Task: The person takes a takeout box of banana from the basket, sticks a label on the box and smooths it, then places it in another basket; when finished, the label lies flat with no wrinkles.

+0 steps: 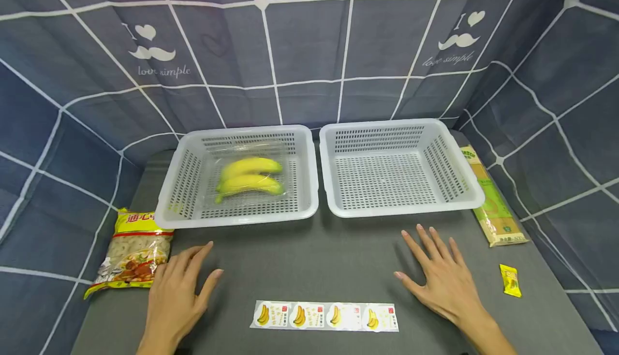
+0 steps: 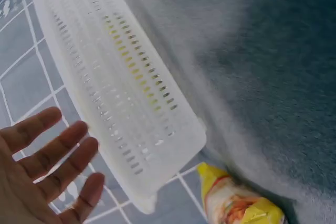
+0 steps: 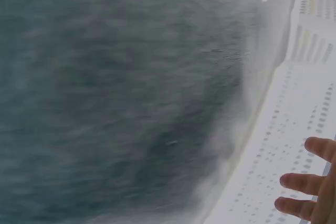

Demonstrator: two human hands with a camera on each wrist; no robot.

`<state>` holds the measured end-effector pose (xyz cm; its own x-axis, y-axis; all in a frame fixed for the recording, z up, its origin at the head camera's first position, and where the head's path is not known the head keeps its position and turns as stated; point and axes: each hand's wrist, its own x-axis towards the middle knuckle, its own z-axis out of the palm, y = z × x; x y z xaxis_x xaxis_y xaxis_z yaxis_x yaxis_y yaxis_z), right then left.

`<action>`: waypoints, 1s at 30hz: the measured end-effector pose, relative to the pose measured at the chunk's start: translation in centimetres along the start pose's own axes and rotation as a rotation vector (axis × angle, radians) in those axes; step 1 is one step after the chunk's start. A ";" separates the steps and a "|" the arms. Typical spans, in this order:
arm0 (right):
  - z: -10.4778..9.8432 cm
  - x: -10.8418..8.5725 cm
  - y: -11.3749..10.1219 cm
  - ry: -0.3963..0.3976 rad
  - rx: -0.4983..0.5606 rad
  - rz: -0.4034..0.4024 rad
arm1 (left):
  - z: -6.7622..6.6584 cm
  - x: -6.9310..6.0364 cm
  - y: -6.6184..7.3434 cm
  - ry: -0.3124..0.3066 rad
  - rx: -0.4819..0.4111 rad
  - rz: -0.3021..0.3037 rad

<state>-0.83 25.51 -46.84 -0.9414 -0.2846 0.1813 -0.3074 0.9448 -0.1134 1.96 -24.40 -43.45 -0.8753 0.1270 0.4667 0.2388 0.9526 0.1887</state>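
My left hand (image 1: 175,289) is spread with relaxed fingers over the grey table, close beside a yellow-ended food bag (image 1: 135,250) with a clear window. On the right, my right hand (image 1: 442,277) has its fingers spread, holding nothing, in front of a bare white plastic basket (image 1: 387,180). A second white basket (image 1: 237,223) stands to the left and contains yellow bananas (image 1: 251,184) in a clear plastic tray or wrap. Between the hands lies a strip of banana stickers (image 1: 324,316). The left wrist view shows my left fingers (image 2: 58,150) apart from the basket wall.
A green and tan flat packet (image 1: 495,199) lies right of the right basket. A small yellow wrapped piece (image 1: 510,280) sits near the table's right side. Grey checked cloth (image 1: 309,38) hangs behind and at both sides.
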 end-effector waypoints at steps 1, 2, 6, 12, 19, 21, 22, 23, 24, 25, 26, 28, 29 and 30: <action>-0.2 0.2 -0.2 0.010 -0.002 -0.011 | -0.1 0.2 -0.1 0.017 -0.030 0.001; -0.4 0.4 -0.4 0.017 -0.002 -0.022 | -0.2 0.4 -0.2 0.025 -0.055 -0.003; -1.4 1.5 -1.6 0.038 0.032 -0.090 | -1.0 1.3 -0.4 0.059 -0.142 -0.027; -3.1 3.9 -4.0 0.055 0.205 -0.227 | -2.6 3.4 -0.9 0.105 -0.223 -0.029; -5.4 9.0 -5.5 -0.095 0.394 -0.431 | -2.6 5.7 -2.9 0.138 -0.234 -0.067; -6.1 10.5 -5.8 -0.125 0.405 -0.475 | -2.1 6.1 -3.5 0.136 -0.231 -0.079; -6.4 11.3 -6.0 -0.137 0.404 -0.500 | -1.8 6.2 -3.8 0.132 -0.223 -0.086; -6.7 12.1 -6.3 -0.146 0.405 -0.523 | -1.5 6.2 -4.1 0.127 -0.215 -0.094; -6.9 12.8 -6.6 -0.150 0.402 -0.549 | -1.1 6.2 -4.4 0.120 -0.209 -0.109; -7.1 13.7 -7.0 -0.155 0.397 -0.577 | -0.8 6.2 -4.7 0.113 -0.206 -0.123; -7.2 14.5 -7.4 -0.161 0.389 -0.601 | -0.5 6.2 -5.0 0.106 -0.205 -0.138; -7.3 16.1 -8.3 -0.180 0.386 -0.649 | 0.0 6.2 -5.6 0.091 -0.208 -0.169; -7.2 17.0 -8.7 -0.187 0.393 -0.671 | 0.3 6.1 -5.8 0.083 -0.213 -0.184; -7.1 17.9 -9.0 -0.197 0.402 -0.690 | 0.5 6.1 -6.1 0.075 -0.218 -0.197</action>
<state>-13.88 13.07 -35.67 -0.5182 -0.8387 0.1675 -0.8170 0.4275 -0.3870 -5.01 -29.26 -42.16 -0.8821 -0.0834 0.4635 0.1590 0.8737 0.4598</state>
